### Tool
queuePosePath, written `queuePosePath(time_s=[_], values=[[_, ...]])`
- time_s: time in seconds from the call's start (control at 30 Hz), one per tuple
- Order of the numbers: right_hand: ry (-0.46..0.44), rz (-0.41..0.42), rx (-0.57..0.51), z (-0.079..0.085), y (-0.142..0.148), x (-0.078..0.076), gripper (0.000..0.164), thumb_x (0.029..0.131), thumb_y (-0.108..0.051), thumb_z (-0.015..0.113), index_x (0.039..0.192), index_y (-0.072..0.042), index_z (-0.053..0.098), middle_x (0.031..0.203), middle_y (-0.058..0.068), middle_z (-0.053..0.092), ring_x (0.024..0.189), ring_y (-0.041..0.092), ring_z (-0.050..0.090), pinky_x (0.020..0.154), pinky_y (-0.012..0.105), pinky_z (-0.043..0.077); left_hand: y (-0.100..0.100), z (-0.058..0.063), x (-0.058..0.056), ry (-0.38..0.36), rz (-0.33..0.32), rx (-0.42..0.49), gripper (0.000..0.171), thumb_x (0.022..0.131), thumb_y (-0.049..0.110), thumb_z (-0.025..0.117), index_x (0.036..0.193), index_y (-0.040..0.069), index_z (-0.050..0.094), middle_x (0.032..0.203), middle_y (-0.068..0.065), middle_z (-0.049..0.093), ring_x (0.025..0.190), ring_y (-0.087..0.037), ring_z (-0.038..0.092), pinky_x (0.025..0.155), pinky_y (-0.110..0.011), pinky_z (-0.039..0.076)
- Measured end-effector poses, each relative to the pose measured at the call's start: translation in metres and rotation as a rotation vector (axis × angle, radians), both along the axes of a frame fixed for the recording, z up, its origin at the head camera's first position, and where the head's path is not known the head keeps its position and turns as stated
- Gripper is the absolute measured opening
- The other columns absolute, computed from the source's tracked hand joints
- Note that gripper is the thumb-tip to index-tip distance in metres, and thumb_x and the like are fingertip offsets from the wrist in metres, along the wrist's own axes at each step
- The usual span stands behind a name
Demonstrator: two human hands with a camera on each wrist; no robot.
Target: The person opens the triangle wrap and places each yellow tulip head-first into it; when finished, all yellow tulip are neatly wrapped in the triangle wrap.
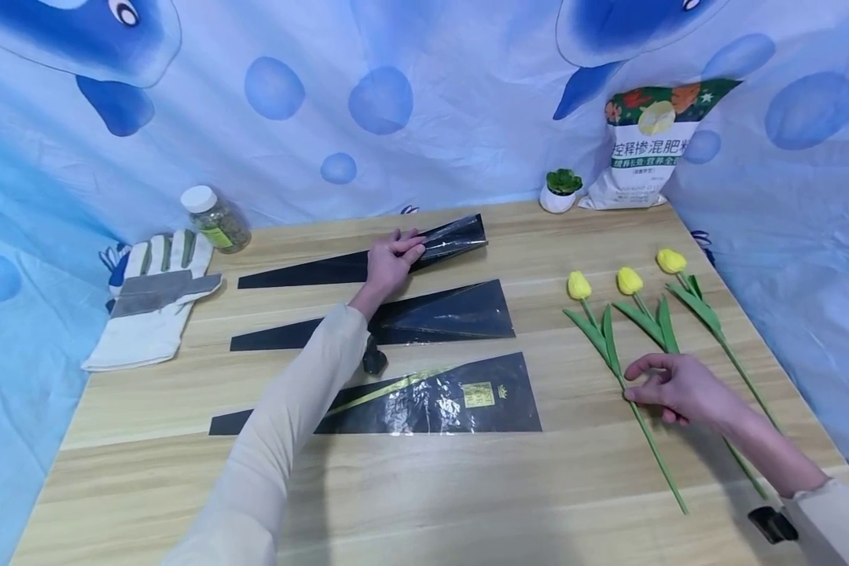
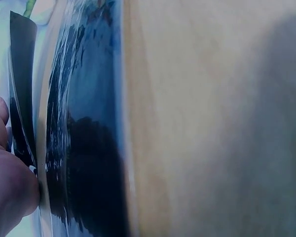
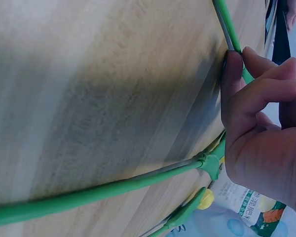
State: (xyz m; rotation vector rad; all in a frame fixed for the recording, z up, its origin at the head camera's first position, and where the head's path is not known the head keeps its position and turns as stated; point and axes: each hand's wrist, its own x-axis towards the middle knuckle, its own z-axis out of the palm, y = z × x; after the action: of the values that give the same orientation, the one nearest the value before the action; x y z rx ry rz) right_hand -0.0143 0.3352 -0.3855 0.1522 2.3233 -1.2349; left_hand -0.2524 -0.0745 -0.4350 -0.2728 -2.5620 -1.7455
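My left hand (image 1: pixel 391 259) grips the farthest of three black bouquet sleeves (image 1: pixel 304 271), whose wide right end is bunched and raised. Its thumb shows beside that sleeve (image 2: pixel 22 84) in the left wrist view. A middle sleeve (image 1: pixel 453 314) and a near sleeve (image 1: pixel 424 405) with gold print lie flat. On the right, three yellow artificial tulips with green leaves lie on the table. My right hand (image 1: pixel 682 389) pinches the stem of the leftmost tulip (image 1: pixel 579 285) between thumb and index finger. Its wrist covers part of the middle tulip (image 1: pixel 630 281); the right tulip (image 1: pixel 670 261) lies beyond.
White-and-grey work gloves (image 1: pixel 148 306) and a white-capped jar (image 1: pixel 219 224) are at the back left of the wooden table (image 1: pixel 424 503). A small potted succulent (image 1: pixel 560 191) and a fertilizer bag (image 1: pixel 640 149) stand at the back right, before a blue curtain.
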Motion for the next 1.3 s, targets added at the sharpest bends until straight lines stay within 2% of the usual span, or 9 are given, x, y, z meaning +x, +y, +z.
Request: queuePosePath(time_s=[0.4,0.63,0.77,0.93,1.1,1.2,1.3], values=[[0.106,-0.008,0.110,-0.002,-0.016,0.013,0.028,0.088,-0.014,0.077,0.106,0.003,0.064,0.068,0.006,0.063,0.047,0.019,0.057,0.041,0.026,0.044,0.002,-0.003,0.002,-0.006,0.005,-0.027,0.021,0.096,0.014,0.070,0.116,0.008,0.075,0.132,-0.008,0.064,0.145,-0.026,0.033,0.117,-0.029,0.025],[0.109,-0.059,0.107,-0.004,-0.023,0.026,0.028,0.091,-0.014,0.073,0.112,0.004,0.065,0.072,0.006,0.064,0.050,0.019,0.059,0.042,0.028,0.045,0.004,-0.006,0.004,-0.001,0.002,-0.033,0.022,0.095,0.014,0.071,0.116,0.008,0.075,0.132,-0.008,0.064,0.145,-0.026,0.033,0.117,-0.029,0.024],[0.105,-0.098,0.053,-0.003,-0.027,0.026,0.031,0.093,-0.011,0.070,0.118,0.006,0.061,0.076,0.008,0.063,0.052,0.018,0.057,0.042,0.029,0.046,0.001,-0.005,0.002,0.009,0.005,-0.028,0.023,0.096,0.016,0.069,0.117,0.008,0.074,0.133,-0.008,0.063,0.145,-0.026,0.032,0.117,-0.028,0.024],[0.130,-0.124,-0.052,0.002,-0.033,0.020,0.034,0.094,-0.005,0.064,0.124,0.008,0.055,0.078,0.010,0.060,0.051,0.015,0.054,0.043,0.028,0.045,-0.004,-0.002,0.001,0.016,0.027,-0.020,0.022,0.096,0.015,0.069,0.117,0.007,0.074,0.133,-0.009,0.063,0.145,-0.027,0.032,0.116,-0.029,0.027],[0.152,-0.156,-0.139,0.006,-0.036,0.015,0.036,0.096,-0.005,0.061,0.129,0.008,0.052,0.078,0.009,0.060,0.049,0.015,0.051,0.043,0.029,0.046,-0.004,-0.003,0.000,0.015,0.020,-0.005,0.022,0.096,0.015,0.069,0.116,0.007,0.075,0.132,-0.009,0.063,0.145,-0.026,0.032,0.116,-0.029,0.027],[0.181,-0.187,-0.179,0.008,-0.037,0.013,0.036,0.098,-0.008,0.062,0.129,0.006,0.052,0.083,0.007,0.064,0.048,0.015,0.051,0.043,0.030,0.047,-0.002,-0.004,0.000,0.021,0.013,0.011,0.021,0.096,0.015,0.069,0.115,0.007,0.075,0.131,-0.009,0.064,0.145,-0.027,0.033,0.116,-0.029,0.027],[0.234,-0.225,-0.230,0.010,-0.039,0.010,0.028,0.098,-0.008,0.064,0.124,0.000,0.055,0.085,0.003,0.067,0.048,0.014,0.052,0.041,0.029,0.047,0.001,-0.005,0.000,0.021,0.014,0.007,0.021,0.096,0.015,0.070,0.115,0.007,0.075,0.131,-0.009,0.064,0.145,-0.026,0.033,0.116,-0.028,0.027]])
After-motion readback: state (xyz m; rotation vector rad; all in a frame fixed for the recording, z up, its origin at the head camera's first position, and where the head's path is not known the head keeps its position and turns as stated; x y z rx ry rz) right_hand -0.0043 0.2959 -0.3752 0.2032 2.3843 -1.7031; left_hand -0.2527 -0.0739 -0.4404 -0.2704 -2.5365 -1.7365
